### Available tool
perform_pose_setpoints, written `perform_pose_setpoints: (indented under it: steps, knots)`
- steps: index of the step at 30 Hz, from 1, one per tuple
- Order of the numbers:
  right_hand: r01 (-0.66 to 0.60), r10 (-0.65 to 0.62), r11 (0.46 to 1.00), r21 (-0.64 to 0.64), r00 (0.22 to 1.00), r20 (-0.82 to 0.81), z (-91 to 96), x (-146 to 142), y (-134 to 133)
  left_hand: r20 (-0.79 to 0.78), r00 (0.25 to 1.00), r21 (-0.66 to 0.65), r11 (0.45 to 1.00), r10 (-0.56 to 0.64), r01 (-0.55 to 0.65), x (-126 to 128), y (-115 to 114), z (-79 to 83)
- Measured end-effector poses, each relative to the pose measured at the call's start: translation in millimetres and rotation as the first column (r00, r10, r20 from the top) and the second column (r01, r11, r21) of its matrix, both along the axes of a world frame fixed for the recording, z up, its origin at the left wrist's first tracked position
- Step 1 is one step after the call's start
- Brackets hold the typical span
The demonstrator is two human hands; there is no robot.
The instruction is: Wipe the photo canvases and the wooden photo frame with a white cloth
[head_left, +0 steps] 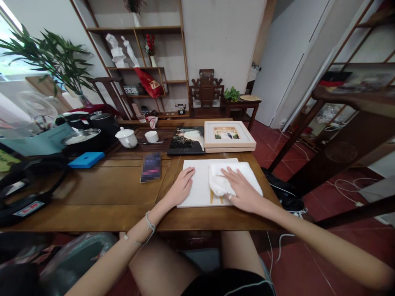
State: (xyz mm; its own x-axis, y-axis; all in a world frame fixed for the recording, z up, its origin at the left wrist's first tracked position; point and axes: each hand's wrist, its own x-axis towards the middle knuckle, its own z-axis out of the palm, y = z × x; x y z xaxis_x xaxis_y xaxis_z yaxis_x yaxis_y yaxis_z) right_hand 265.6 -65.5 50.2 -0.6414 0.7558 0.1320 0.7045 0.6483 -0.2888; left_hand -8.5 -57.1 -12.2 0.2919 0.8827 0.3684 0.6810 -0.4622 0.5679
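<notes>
A flat white board [200, 187] lies on the wooden table in front of me, with some yellow marks showing near its front edge. My left hand [184, 187] rests on the board's left edge, fingers stretched out and holding nothing. A bunched white cloth [249, 176] covers the board's right part and hangs past its edge. On top of this cloth lies my right hand [239, 187], fingers spread flat and pressing down, with a ring on one finger. What the cloth covers is hidden.
Behind the board lie a dark photo panel [187, 139] and a framed photo [228, 135]. Left of it are a blurred-out phone-like object [151, 167], a lidded white cup [126, 137], a small white bowl [151, 136], a blue box [86, 160] and black headphones [31, 189]. A wooden chair [345, 144] stands right.
</notes>
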Motion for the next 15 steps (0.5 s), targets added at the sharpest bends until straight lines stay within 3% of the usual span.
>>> perform_pose_setpoints:
  steps: [3,6,10,15]
  knots:
    - [0.133,-0.130,0.990,-0.045,0.989,0.072,11.0,-16,31,0.011,1.000,0.000,1.000,0.002,-0.002,0,0,0.2]
    - [0.189,-0.185,0.982,-0.019,0.973,0.141,19.2,-37,39,0.019,1.000,0.008,1.000,0.008,-0.008,1,0,-0.1]
    - [0.067,-0.083,0.994,0.088,0.977,0.194,20.4,-64,12,0.022,1.000,0.025,1.000,0.009,-0.010,2,1,0.3]
    - [-0.118,0.089,0.987,0.113,0.969,0.232,9.9,-84,-48,0.037,0.999,0.009,1.000,-0.005,0.005,-1,-1,1.3]
